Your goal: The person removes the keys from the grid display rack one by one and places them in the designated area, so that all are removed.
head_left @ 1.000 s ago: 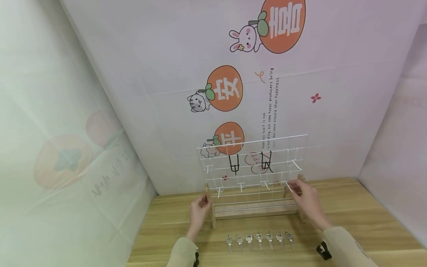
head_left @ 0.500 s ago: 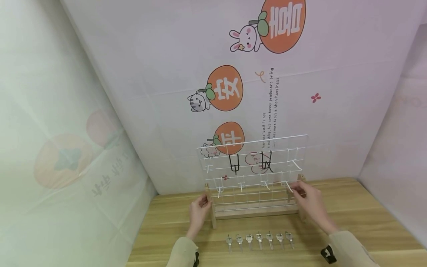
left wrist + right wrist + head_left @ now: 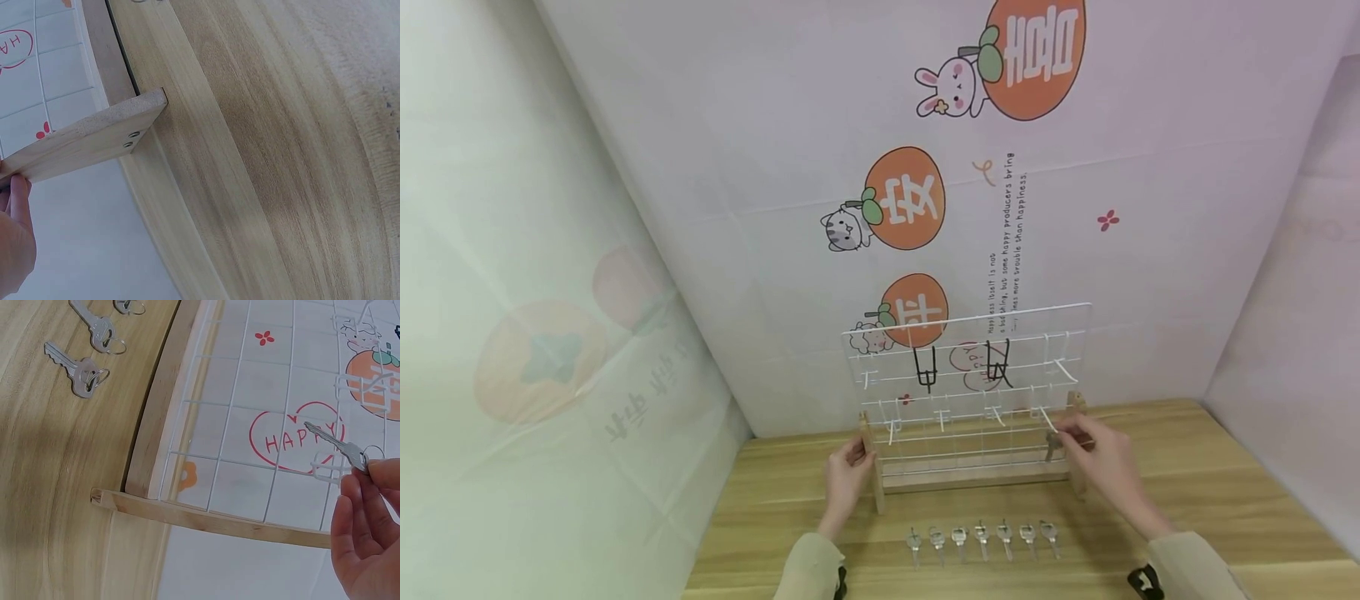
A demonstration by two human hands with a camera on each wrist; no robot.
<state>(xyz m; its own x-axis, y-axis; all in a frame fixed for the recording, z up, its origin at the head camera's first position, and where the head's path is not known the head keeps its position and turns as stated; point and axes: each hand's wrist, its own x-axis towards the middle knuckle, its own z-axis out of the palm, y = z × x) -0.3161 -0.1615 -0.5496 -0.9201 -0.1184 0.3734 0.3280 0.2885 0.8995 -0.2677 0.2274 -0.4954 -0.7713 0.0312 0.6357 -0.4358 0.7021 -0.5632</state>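
My right hand pinches a silver key by its split ring, between thumb and forefinger. In the right wrist view the key's blade points up and left, in front of the white wire grid. The fingertips are close to the tip of the lower right white hook; I cannot tell whether the ring touches that hook. My left hand grips the left wooden post of the rack; in the left wrist view its fingers lie against that post, the rest cut off.
Several keys with rings lie in a row on the wood-grain table before the rack. More white hooks and two black hooks hang on the grid. A printed cloth stands behind.
My right hand has drawn slightly right and down with the key, towards the lower right hook's tip. The left hand stays in place on the post.
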